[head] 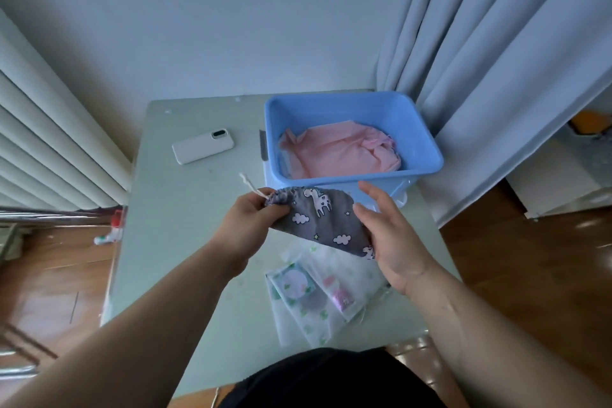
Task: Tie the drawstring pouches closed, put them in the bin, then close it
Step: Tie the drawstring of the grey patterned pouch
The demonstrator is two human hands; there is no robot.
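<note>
Holding the grey unicorn pouch (318, 222) up at centre frame, just below the blue bin (357, 175), not in it yet.

Pinching the gathered mouth with the left hand (246, 225), thumb and curled fingers bunching the fabric, and leaving the drawstring (250, 184) poking out toward the upper left. Cupping the other end with the right hand (390, 235), fingers mostly straight and relaxed, thumb resting on the cloth. Also spotting pink fabric (337, 152) inside the bin, white printed pouches (314, 291) lying flat on the table (198, 242) at lower centre, partly hidden by the grey one and the right wrist, plus a white phone (202, 146) left of the bin.
</note>
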